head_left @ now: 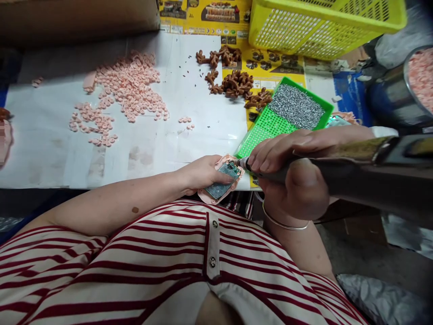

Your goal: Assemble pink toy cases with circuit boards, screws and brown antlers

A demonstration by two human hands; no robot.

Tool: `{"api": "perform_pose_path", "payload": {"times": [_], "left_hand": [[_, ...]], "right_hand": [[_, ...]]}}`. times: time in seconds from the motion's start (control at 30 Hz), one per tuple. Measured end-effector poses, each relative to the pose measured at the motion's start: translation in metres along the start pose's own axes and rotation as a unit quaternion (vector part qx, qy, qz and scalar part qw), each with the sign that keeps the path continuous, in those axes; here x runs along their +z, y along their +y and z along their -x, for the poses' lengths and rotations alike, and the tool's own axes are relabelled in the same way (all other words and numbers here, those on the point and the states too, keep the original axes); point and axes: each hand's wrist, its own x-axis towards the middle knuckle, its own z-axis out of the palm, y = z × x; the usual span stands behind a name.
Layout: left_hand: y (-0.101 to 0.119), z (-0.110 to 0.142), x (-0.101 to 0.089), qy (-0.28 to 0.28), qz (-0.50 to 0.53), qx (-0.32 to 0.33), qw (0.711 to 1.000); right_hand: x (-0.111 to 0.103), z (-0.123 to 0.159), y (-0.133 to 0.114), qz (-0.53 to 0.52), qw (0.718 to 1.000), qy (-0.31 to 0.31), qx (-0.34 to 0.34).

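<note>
My left hand (206, 174) grips a pink plastic casing (209, 197) that has a green circuit board (221, 181) set in it, the thumb lying across the board. Wrapped round a dark power screwdriver (352, 176), my right hand (292, 174) holds the tool nearly level. Its tip meets the far right part of the casing, by the board's upper edge; whether a screw sits there is too small to tell. Right behind my hands lies a green perforated tray (260, 128), with many small silver screws (297, 106) heaped in its far half.
Small pink rings (131, 85) lie heaped on the white-covered table (152, 149). Brown plastic parts (235, 83) lie behind the green tray. A yellow basket (324, 31) stands at the back right, a cardboard box (77, 20) at the back left. Far right is a metal bucket (389, 90) of pink bits.
</note>
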Motion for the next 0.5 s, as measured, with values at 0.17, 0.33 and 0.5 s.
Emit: {"api": "perform_pose_path", "payload": {"times": [0.17, 0.33, 0.5], "left_hand": [[0.0, -0.001, 0.001, 0.012, -0.005, -0.003, 1.0], [-0.001, 0.0, 0.001, 0.019, -0.014, 0.005, 1.0], [-0.002, 0.002, 0.0, 0.027, -0.009, 0.004, 1.0]], "right_hand": [[0.004, 0.0, 0.017, -0.023, 0.998, 0.033, -0.04], [0.004, -0.004, -0.014, -0.047, 0.997, 0.042, -0.039], [-0.015, -0.005, -0.037, 0.006, 0.994, 0.07, 0.086]]}}
